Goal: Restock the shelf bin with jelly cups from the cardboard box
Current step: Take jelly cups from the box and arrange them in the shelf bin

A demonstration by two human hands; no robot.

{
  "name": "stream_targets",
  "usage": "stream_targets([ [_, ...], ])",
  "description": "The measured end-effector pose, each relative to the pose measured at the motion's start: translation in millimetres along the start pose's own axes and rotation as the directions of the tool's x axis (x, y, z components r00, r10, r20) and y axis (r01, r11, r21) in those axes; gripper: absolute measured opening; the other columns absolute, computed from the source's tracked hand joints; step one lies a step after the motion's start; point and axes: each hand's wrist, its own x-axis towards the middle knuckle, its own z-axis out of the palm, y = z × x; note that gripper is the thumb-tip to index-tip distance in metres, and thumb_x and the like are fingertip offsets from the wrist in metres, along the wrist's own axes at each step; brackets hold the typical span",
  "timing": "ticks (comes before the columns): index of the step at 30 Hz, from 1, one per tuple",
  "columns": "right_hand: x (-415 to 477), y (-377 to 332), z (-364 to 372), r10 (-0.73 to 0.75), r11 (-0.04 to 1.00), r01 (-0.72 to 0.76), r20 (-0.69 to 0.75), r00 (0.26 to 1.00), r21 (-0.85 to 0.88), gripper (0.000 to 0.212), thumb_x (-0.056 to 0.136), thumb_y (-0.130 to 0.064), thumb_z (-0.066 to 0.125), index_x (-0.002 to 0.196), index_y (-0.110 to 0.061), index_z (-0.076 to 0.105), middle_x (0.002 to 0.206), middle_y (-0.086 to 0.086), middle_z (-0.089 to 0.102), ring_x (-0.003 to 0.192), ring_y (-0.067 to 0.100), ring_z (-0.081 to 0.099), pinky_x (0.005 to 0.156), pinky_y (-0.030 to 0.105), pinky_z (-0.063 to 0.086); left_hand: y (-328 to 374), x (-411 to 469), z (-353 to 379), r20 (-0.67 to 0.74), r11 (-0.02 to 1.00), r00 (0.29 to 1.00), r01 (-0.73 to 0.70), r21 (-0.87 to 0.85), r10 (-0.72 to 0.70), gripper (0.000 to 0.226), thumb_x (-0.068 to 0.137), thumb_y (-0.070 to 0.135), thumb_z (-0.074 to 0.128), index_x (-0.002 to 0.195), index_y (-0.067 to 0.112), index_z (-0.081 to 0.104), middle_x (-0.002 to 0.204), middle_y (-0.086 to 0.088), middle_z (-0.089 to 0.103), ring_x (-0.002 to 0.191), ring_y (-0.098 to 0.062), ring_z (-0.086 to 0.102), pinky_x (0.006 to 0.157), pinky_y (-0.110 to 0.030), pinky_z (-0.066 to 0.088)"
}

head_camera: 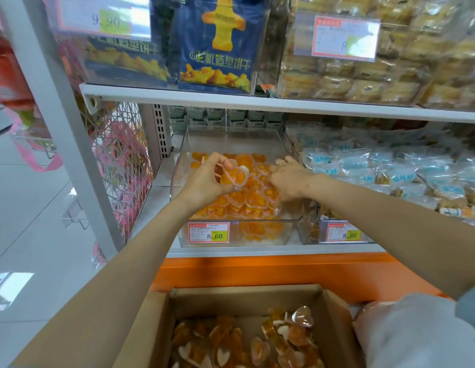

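Watching remotely, I see the L hand [204, 181] pinching one heart-shaped jelly cup [234, 176] btw thumb and fingertips, just above the pile of cups [247, 205] in the clear shelf bin [260, 231]. The R hand [289, 183] is down among the cups at the bin's right side, back to the camera. I can't tell whether its fingers grip anything or only press. More stock lies in the cardboard box [154, 328] below.

Risks, imo: the pinch looks light, near the rim, so a slip would drop the cup, prob. onto the pile, poss. over the low front wall behind the price tag [208, 232]. Cups sit mostly mid-to-front, so a shove from the R hand could tip some out.

The upper shelf [231, 98] limits headroom. The neighbouring bin w/ blue-white packets [364, 168] crowds the R wrist. Pink net bags [119, 166] hang left, well apart.
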Motion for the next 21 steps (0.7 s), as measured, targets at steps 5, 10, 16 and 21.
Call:
stream_targets([
  [5, -1.0, -0.5, 2.8, -0.003, 1.0, 0.003, -0.031, 1.0, -0.001, 0.07, 0.074, -0.058, 0.067, 0.129, -0.018, 0.053, 0.132, 0.007, 0.052, 0.127, 0.026, 0.038, 0.109, 0.041, 0.022, -1.3, -0.7, 2.2, 0.019, 0.999, 1.0, -0.01, -0.039, 0.011, 0.044, 0.071, 0.008, 0.078, 0.086, 0.032, 0.045, 0.102, 0.007, 0.057, 0.099, -0.022, 0.059, 0.081, -0.04, 0.054],
  [10, -12.2, 11.1, -18.0, 0.055, 0.913, 0.09, -0.338, 0.939, 0.398, 0.037, 0.085, -0.034, 0.066, 0.119, -0.025, 0.06, 0.11, -0.001, 0.063, 0.105, 0.017, 0.052, 0.092, 0.033, 0.034, -3.4, -3.0, 7.5, 0.026, 0.997, 0.999, 0.021, -0.074, -0.019, 0.063, 0.068, 0.007, 0.08, 0.112, 0.027, 0.039, 0.106, -0.005, 0.06, 0.096, -0.027, 0.061, 0.08, -0.042, 0.055],
  [16, -37.8, 6.2, -45.4, 0.0, 0.45, 0.241, -0.27, 0.963, 0.86, 0.051, 0.076, -0.028, 0.077, 0.122, -0.021, 0.056, 0.105, -0.005, 0.06, 0.074, 0.002, 0.057, 0.074, 0.018, 0.048, 4.2, -2.9, 13.8, -0.003, 0.988, 1.0, 0.02, -0.154, -0.02, 0.045, 0.068, 0.004, 0.079, 0.099, 0.023, 0.053, 0.101, 0.002, 0.063, 0.099, -0.02, 0.062, 0.089, -0.037, 0.052],
  [21, -38.4, 2.6, -44.3, 0.025, 0.62, 0.258, -0.348, 0.937, 0.74, 0.061, 0.068, -0.041, 0.081, 0.12, -0.021, 0.058, 0.111, -0.002, 0.058, 0.086, 0.008, 0.058, 0.081, 0.025, 0.051, 10.3, -1.8, 19.4, -0.066, 0.989, 0.998, -0.012, -0.15, 0.002, 0.044, 0.067, 0.005, 0.08, 0.09, 0.031, 0.052, 0.095, 0.002, 0.063, 0.09, -0.019, 0.062, 0.085, -0.043, 0.053],
])
